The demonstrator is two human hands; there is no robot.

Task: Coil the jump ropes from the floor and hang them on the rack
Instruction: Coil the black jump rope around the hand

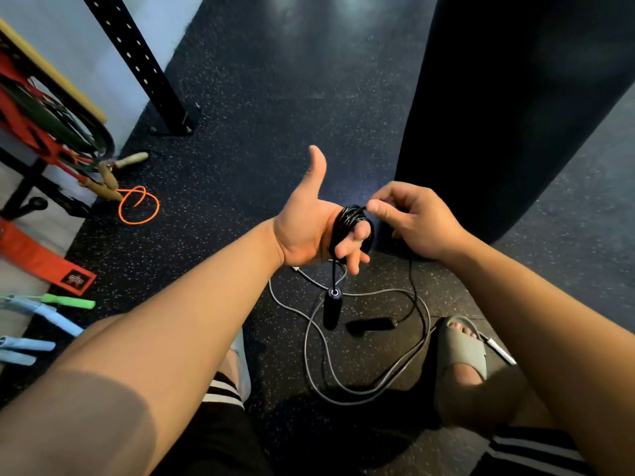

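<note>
A black jump rope (350,218) is wound in a tight coil around the fingers of my left hand (305,228), whose thumb points up. One black handle (331,309) hangs from the coil on a short length of cord. My right hand (412,218) pinches the rope's free strand right beside the coil. That strand drops to the second black handle (372,325), which lies on the floor. A grey jump rope (323,355) sprawls in loose loops on the floor below my hands, with a white handle (500,352) at the right.
At the left stands a rack (31,132) hung with red and green bands. Wooden rope handles (110,176) and an orange rope (139,206) lie by it, green (68,300) and blue handles (44,314) nearer. A black post (137,60) and a dark punching bag (515,97) stand ahead. My sandalled foot (460,352) rests on the grey rope.
</note>
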